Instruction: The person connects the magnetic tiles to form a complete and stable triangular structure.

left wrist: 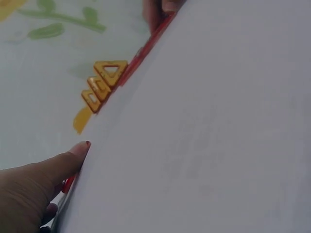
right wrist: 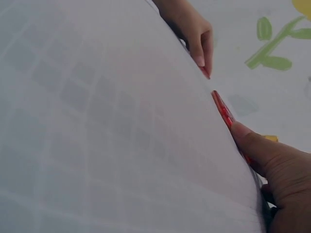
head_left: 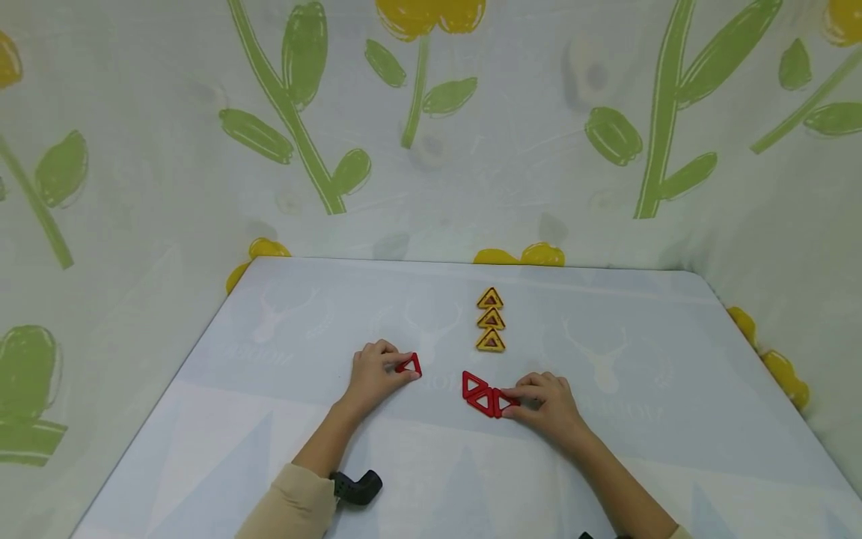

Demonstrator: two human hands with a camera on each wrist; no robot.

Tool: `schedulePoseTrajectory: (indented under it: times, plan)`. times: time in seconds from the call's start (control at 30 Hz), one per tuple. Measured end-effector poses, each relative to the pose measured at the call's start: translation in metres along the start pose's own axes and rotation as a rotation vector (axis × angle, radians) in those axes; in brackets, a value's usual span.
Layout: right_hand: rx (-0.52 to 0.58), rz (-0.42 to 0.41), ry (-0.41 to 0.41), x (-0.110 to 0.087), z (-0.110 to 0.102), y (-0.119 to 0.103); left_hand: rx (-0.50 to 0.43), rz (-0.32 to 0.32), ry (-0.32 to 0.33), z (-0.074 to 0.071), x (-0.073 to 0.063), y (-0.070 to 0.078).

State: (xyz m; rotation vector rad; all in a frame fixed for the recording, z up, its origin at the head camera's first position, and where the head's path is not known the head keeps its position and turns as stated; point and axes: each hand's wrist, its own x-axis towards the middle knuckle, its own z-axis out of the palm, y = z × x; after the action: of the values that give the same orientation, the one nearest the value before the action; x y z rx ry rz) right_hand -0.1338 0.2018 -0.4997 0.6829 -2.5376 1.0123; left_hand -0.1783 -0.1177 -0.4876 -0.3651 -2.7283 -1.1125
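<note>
My left hand point(head_left: 374, 376) pinches a single red triangle tile point(head_left: 417, 364) between thumb and fingers, at or close over the table. To its right lie three red triangle frames point(head_left: 470, 385) set edge to edge in a short row. My right hand point(head_left: 548, 404) holds the rightmost red triangle point(head_left: 498, 403) of that row by its right corner, thumb on the near side and fingers on the far side. In the left wrist view, the left thumb point(left wrist: 80, 149) covers most of its tile. In the right wrist view, the right thumb point(right wrist: 242, 132) lies along the red row's edge.
Behind the red row, three yellow triangles point(head_left: 491, 320) with dark centres stand in a line running away from me. The table point(head_left: 431, 479) has a pale printed cover. A curtain point(head_left: 471, 180) with leaves and flowers hangs behind it. A black wrist device point(head_left: 358, 488) sits at the left cuff.
</note>
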Motion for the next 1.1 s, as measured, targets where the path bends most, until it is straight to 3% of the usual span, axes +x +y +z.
schedulePoseTrajectory:
  times: [0.63,0.93,1.1]
  plan:
    - [0.008,0.018,-0.021,-0.001,0.0,0.002,0.014,0.1,-0.055,0.012,-0.016,0.017]
    - [0.008,0.04,-0.025,-0.001,0.0,0.001,-0.069,0.204,-0.087,0.02,-0.021,0.023]
    - [0.006,0.066,-0.032,0.0,-0.002,-0.001,-0.058,0.276,-0.08,0.023,-0.023,0.026]
